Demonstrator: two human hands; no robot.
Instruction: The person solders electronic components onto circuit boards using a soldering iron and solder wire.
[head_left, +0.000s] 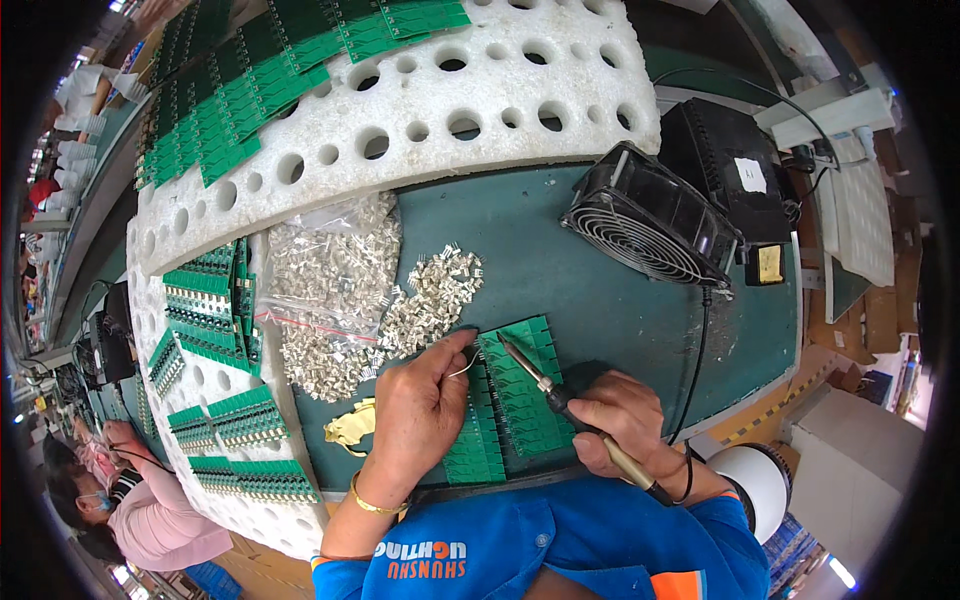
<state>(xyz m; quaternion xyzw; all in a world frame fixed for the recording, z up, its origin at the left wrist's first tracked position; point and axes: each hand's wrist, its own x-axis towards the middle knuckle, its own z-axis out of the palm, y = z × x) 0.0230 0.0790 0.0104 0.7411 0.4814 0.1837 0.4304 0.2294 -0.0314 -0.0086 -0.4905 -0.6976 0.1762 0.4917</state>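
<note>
My right hand [622, 420] is closed around a soldering iron [628, 463], whose tip points up and left to the top of a green circuit board panel [527, 400]. My left hand [415, 410] pinches thin solder wire [464, 371] close to that tip. A second green panel [474, 452] lies beside the first, partly under my left hand. Whether tip and wire touch is too small to tell. Just beyond my left hand spreads a heap of small silvery metal connectors [430, 300].
A clear bag [335, 250] of connectors and a crumpled yellow piece [350, 425] lie left. White foam trays [480, 95] with holes carry green boards at the back and left. A black fan [650, 220], its cable, a dark box [720, 165] and a yellow sponge [768, 264] stand right. Another person [150, 490] sits far left.
</note>
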